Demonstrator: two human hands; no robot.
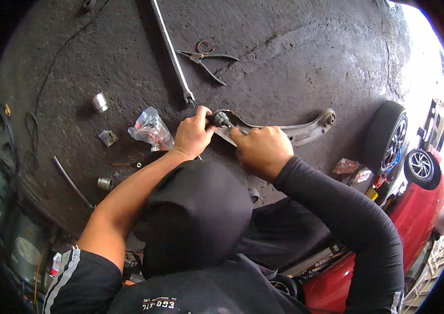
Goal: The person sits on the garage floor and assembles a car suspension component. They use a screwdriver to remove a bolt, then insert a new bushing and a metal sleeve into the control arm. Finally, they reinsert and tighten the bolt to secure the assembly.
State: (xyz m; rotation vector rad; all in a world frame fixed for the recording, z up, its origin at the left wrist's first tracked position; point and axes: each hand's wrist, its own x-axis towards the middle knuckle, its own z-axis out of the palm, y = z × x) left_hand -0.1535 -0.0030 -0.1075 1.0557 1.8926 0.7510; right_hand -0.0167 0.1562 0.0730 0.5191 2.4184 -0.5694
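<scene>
A curved grey metal suspension control arm lies in front of me, its bushed end reaching off to the right. At its near left end sits a ball joint with dark and shiny metal parts. My left hand is closed on that end, thumb up and fingertips beside the joint. My right hand is a closed fist over the arm, thumb and forefinger pressed by the joint. A short piece of metal shows at its fingertips, but what it grips is mostly hidden.
Beyond my hands lie a long steel bar, circlip pliers and a ring. Leftward are a metal sleeve, a clear plastic bag and a nut. A wheel and red car stand right.
</scene>
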